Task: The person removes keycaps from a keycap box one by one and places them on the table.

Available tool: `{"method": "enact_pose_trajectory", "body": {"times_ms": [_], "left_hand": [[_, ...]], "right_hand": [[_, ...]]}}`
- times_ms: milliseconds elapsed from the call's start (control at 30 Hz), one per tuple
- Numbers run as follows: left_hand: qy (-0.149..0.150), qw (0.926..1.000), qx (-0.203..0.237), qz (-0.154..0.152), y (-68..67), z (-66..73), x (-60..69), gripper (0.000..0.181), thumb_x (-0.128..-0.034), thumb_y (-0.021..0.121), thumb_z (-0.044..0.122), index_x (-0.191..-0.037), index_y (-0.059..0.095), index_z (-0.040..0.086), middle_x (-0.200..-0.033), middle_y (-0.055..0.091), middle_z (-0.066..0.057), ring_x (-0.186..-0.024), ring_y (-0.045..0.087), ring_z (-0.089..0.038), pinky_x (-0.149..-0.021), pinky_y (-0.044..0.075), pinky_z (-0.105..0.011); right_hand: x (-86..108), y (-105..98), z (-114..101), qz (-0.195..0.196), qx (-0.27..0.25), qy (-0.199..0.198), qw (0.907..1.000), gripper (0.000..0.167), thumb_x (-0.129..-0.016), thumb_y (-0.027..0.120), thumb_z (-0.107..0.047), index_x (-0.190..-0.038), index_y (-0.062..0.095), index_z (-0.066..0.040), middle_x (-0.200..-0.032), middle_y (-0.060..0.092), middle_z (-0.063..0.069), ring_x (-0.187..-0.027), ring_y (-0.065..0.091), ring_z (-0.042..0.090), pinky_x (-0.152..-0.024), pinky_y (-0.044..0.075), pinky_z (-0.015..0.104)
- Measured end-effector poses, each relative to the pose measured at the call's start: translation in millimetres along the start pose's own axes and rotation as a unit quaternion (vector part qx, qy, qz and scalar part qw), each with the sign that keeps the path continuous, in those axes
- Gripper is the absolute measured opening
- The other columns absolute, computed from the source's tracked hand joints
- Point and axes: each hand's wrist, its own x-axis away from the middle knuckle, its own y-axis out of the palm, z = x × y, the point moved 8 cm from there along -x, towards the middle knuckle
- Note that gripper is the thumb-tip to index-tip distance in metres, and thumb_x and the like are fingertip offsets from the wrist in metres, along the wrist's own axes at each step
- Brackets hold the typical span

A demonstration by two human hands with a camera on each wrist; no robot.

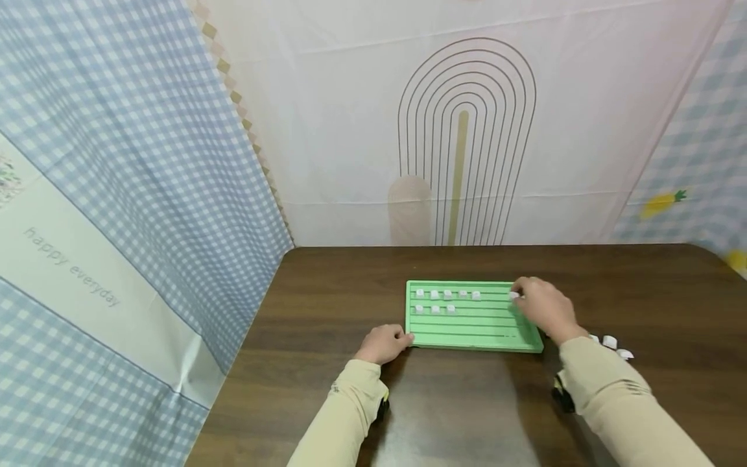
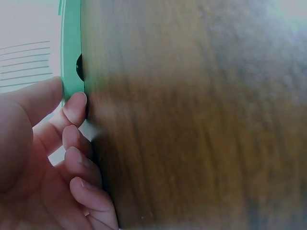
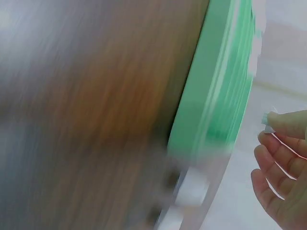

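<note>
A green ridged tray [image 1: 467,329] lies on the table, with several small white keycaps [image 1: 447,294] set along its two far rows, towards the left. My left hand [image 1: 383,344] pinches the tray's near left corner between thumb and forefinger; the left wrist view shows the thumb over the green edge [image 2: 72,48]. Above the tray's far right part, my right hand [image 1: 545,306] holds a single white keycap [image 1: 514,296]. In the right wrist view that keycap [image 3: 269,125] sits between thumb and forefinger, the other fingers loosely bent.
Several loose white keycaps [image 1: 609,342] lie right of the tray, partly hidden by my right forearm. The dark wooden table [image 1: 338,279] meets a patterned cloth [image 1: 350,130] behind it and a blue checked curtain [image 1: 146,130] on the left.
</note>
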Motion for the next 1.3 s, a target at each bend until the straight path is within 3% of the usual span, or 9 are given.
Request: {"method": "enact_pose_trajectory", "body": {"times_ms": [167, 333, 500, 700, 967, 1133, 1300], "left_hand": [[-0.001, 1.0000, 0.000, 0.000, -0.5, 0.1, 0.7, 0.038, -0.0949, 0.051, 0.030, -0.062, 0.039, 0.014, -0.055, 0.033, 0.003, -0.050, 0.031, -0.012, -0.053, 0.027, -0.024], [0.002, 1.0000, -0.005, 0.000, 0.5, 1.8, 0.1, 0.038, -0.0948, 0.051, 0.031, -0.062, 0.039, 0.014, -0.055, 0.034, 0.003, -0.050, 0.032, -0.012, -0.052, 0.027, -0.024], [0.001, 1.0000, -0.008, -0.003, 0.7, 1.9, -0.5, 0.038, -0.0949, 0.051, 0.031, -0.062, 0.039, 0.014, -0.055, 0.034, 0.004, -0.050, 0.032, -0.012, -0.053, 0.027, -0.024], [0.003, 0.9999, -0.009, 0.000, -0.5, 1.7, -0.7, 0.038, -0.0949, 0.051, 0.031, -0.062, 0.039, 0.015, -0.055, 0.033, 0.004, -0.050, 0.032, -0.012, -0.053, 0.027, -0.024], [0.003, 1.0000, -0.008, 0.004, -1.4, 0.1, -0.4, 0.039, -0.0948, 0.051, 0.031, -0.061, 0.038, 0.015, -0.055, 0.032, 0.004, -0.050, 0.031, -0.012, -0.053, 0.027, -0.024], [0.003, 0.9999, -0.009, 0.004, -1.4, 0.9, 0.1, 0.039, -0.0946, 0.051, 0.031, -0.061, 0.038, 0.015, -0.055, 0.033, 0.004, -0.050, 0.031, -0.012, -0.052, 0.027, -0.024], [0.002, 1.0000, -0.008, 0.005, -0.3, 1.6, -0.4, 0.038, -0.0942, 0.052, 0.031, -0.061, 0.040, 0.015, -0.055, 0.034, 0.004, -0.050, 0.032, -0.012, -0.052, 0.027, -0.023]], "right_hand": [[16.8, -14.0, 45.0, -0.010, 0.020, 0.036, 0.9991, 0.025, -0.092, 0.054, -0.018, -0.110, 0.059, -0.002, -0.108, 0.058, 0.024, -0.083, 0.059, 0.035, -0.055, 0.043, 0.042], [30.2, -15.4, 74.7, -0.033, 0.033, 0.065, 0.9968, 0.024, -0.090, 0.054, -0.017, -0.107, 0.059, 0.000, -0.105, 0.059, 0.026, -0.081, 0.058, 0.037, -0.053, 0.042, 0.041], [32.7, -5.9, 85.6, -0.061, 0.034, 0.075, 0.9948, 0.024, -0.090, 0.054, -0.016, -0.107, 0.059, 0.000, -0.104, 0.059, 0.026, -0.079, 0.058, 0.035, -0.052, 0.042, 0.040], [31.1, -2.0, 86.2, -0.065, 0.028, 0.075, 0.9946, 0.026, -0.090, 0.054, -0.017, -0.109, 0.058, 0.001, -0.105, 0.059, 0.026, -0.080, 0.058, 0.034, -0.053, 0.042, 0.040], [23.1, -7.3, 64.4, -0.030, 0.022, 0.051, 0.9980, 0.031, -0.088, 0.056, -0.016, -0.115, 0.055, 0.000, -0.113, 0.054, 0.027, -0.093, 0.055, 0.041, -0.060, 0.043, 0.047], [11.5, -5.5, 24.1, 0.008, 0.014, 0.013, 0.9998, 0.030, -0.093, 0.051, -0.023, -0.114, 0.058, -0.004, -0.112, 0.058, 0.022, -0.092, 0.058, 0.037, -0.064, 0.046, 0.048], [-2.3, 10.3, -19.0, 0.010, 0.002, -0.023, 0.9997, 0.028, -0.094, 0.051, -0.024, -0.113, 0.061, -0.006, -0.108, 0.062, 0.017, -0.092, 0.060, 0.033, -0.067, 0.048, 0.048]]}}
